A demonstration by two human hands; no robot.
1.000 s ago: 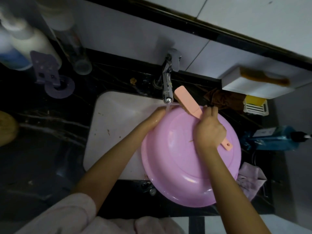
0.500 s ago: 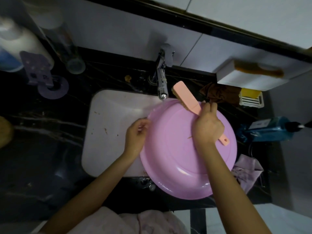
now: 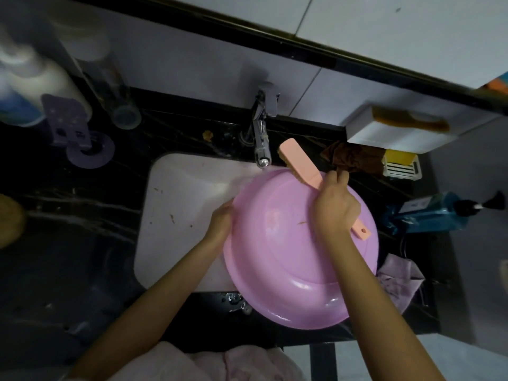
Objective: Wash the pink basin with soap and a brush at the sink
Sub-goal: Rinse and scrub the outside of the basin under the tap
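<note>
Gripping the pink brush [image 3: 302,166] by its handle, the right hand [image 3: 334,206] holds the bristle end at the far rim of the pink basin [image 3: 288,257]. Left hand [image 3: 221,222] grasps the basin's left rim. Basin sits over the right side of the white sink [image 3: 178,215], beneath the tap [image 3: 261,138].

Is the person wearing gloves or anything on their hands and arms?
No gloves. The left hand and the right hand are both bare, and I can see no rings, watch or bracelet. Both forearms are bare too, with no sleeves over them. Some pale pink clothing shows at the bottom edge of the picture, close to the person's body.
</note>
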